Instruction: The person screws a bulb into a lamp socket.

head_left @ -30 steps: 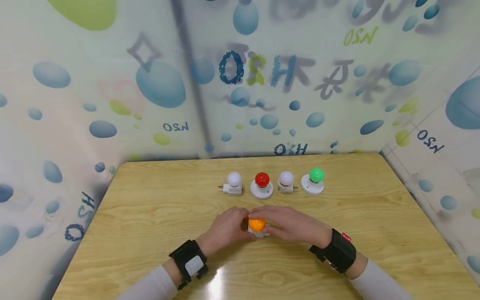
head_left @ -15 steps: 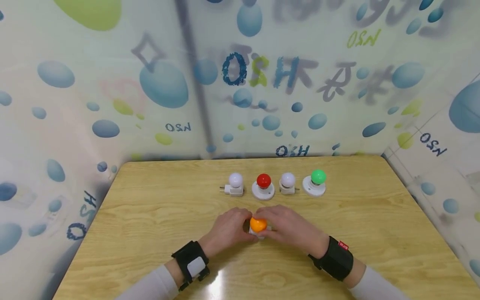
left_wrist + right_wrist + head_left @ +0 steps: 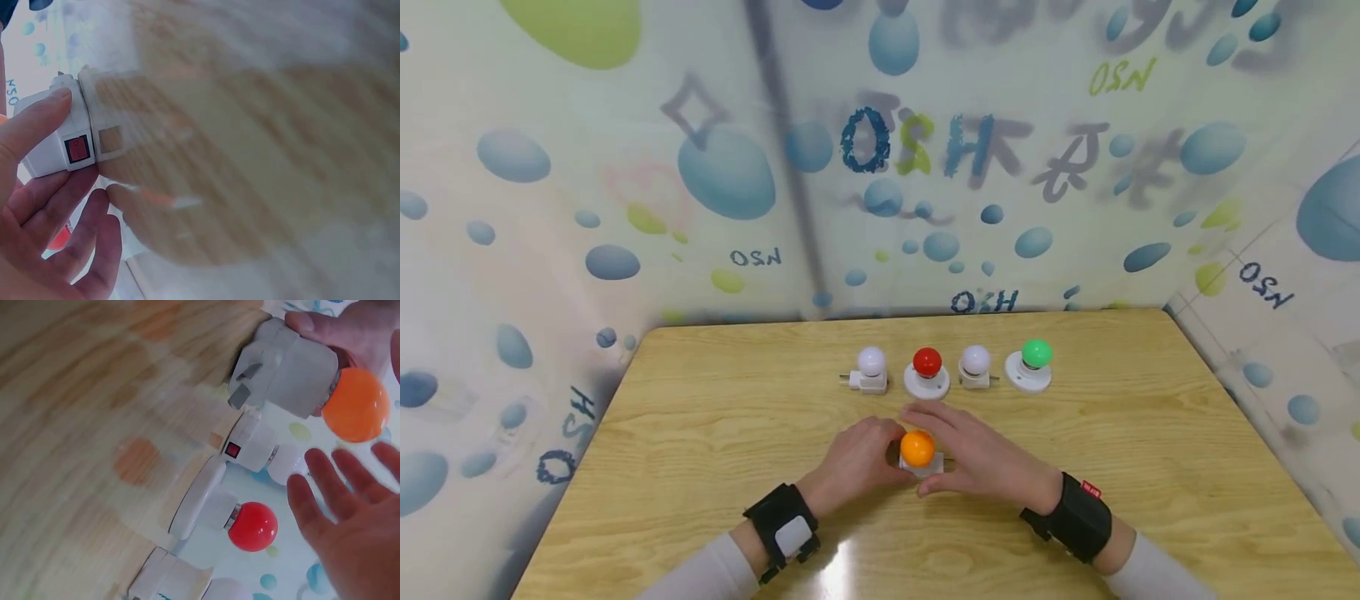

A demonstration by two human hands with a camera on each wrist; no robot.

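An orange bulb (image 3: 917,448) sits in a white plug-in lamp socket (image 3: 294,372) on the table in front of me. My left hand (image 3: 859,462) grips the socket from the left, thumb on one side and fingers on the other. A red rocker switch (image 3: 77,149) shows on the socket's side in the left wrist view. Two flat prongs (image 3: 245,387) stick out of it in the right wrist view. Around the bulb's right side my right hand (image 3: 977,458) is spread, fingers straight and apart from the glass, as the right wrist view shows.
Behind the hands stand a white bulb (image 3: 871,361) in a plug-in socket, a red bulb (image 3: 927,362) on a round base, another white bulb (image 3: 976,359), and a green bulb (image 3: 1037,353) on a round base. A patterned curtain (image 3: 730,275) borders the wooden table (image 3: 715,400).
Half a second ago my right fingers were on the orange bulb; now they are spread and off it. The left hand keeps its grip on the socket in the same place.
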